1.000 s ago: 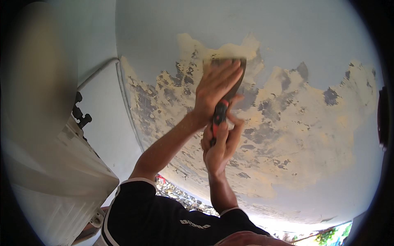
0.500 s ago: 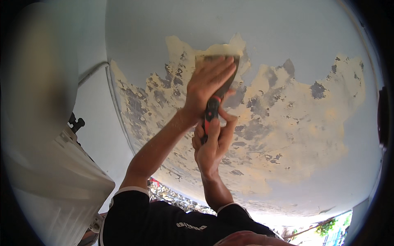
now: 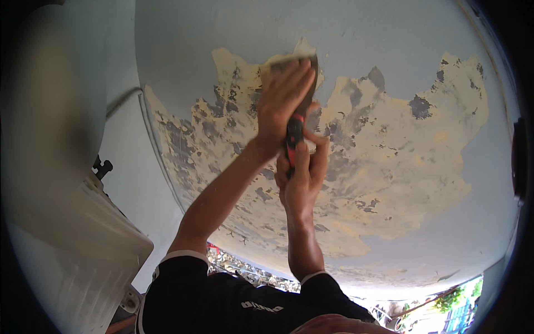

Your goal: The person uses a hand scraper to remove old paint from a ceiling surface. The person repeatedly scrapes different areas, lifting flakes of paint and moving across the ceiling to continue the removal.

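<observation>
A paint scraper (image 3: 297, 106) is pressed against a peeling pale-blue surface (image 3: 389, 167) by two hands.

The red-and-black handle is gripped by the right hand (image 3: 300, 178), its fingers curled shut around it, while the left hand (image 3: 281, 100) is laid flat over the blade with fingers nearly straight, pressing it to the surface. Yellowish and grey patches are exposed around the blade. A white ribbed unit (image 3: 83, 250) is seen at lower left.

A black short-sleeved shirt (image 3: 222, 300) fills the frame's lower middle — 2 white-edged sleeve cuffs, small white chest print; forearms bare.
</observation>
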### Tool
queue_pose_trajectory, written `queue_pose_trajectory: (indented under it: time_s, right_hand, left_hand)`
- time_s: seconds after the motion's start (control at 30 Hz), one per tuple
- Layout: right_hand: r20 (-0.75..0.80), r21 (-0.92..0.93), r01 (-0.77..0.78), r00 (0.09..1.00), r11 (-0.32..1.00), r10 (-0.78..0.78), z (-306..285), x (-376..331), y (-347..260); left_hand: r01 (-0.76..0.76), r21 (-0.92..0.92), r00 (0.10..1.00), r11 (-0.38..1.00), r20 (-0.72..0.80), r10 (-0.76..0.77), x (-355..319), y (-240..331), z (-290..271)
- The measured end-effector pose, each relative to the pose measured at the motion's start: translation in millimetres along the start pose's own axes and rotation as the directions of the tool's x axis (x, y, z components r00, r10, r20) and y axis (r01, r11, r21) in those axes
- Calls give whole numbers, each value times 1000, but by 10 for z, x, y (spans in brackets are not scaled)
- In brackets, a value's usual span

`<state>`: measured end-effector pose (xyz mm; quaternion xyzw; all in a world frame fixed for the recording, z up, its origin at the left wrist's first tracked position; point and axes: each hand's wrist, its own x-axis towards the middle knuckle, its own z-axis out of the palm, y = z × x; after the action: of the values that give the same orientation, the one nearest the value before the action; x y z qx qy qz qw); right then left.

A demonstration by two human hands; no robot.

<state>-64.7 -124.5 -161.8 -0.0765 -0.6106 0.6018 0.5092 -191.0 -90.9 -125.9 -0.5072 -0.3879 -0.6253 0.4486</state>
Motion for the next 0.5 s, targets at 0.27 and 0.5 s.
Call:
queue_pose_trajectory:
  time_s: [0.27, 0.5]
  right_hand:
    - [-26, 33, 26, 999, 999, -25, 108, -121, 74]
    - [80, 45, 82, 993, 996, -85, 417, 432, -307]
  left_hand:
    - [0, -65, 997, 998, 81, 5, -131, -11, -68]
    - [-73, 20, 996, 997, -56, 74, 638, -302, -55]
